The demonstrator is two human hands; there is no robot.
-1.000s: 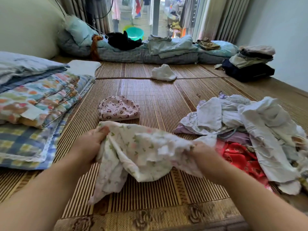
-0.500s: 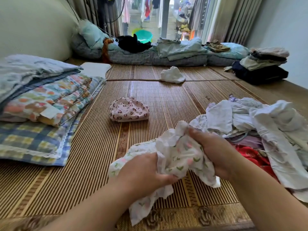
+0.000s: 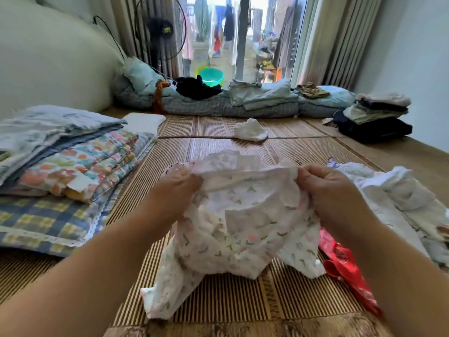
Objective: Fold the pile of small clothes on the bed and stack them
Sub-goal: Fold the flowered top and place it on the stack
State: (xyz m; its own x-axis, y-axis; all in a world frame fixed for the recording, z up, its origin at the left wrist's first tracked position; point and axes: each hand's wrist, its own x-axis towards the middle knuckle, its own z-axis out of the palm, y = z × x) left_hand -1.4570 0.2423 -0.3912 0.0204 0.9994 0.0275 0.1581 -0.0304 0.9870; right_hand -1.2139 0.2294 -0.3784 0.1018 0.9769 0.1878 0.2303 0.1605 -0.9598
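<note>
- Both forearms reach forward, left hand (image 3: pixel 177 188) and right hand (image 3: pixel 325 186) raised apart at one height.
- Each pinches the top edge of the floral garment (image 3: pixel 247 222), fingers curled.
- It hangs over the bed mat (image 3: pixel 230 295), just left of the unfolded pile (image 3: pixel 393 195).

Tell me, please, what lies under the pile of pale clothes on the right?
A red garment sticks out from beneath the near edge of the pile. Its remainder, and anything else underneath, is hidden by the clothes on top.
</note>
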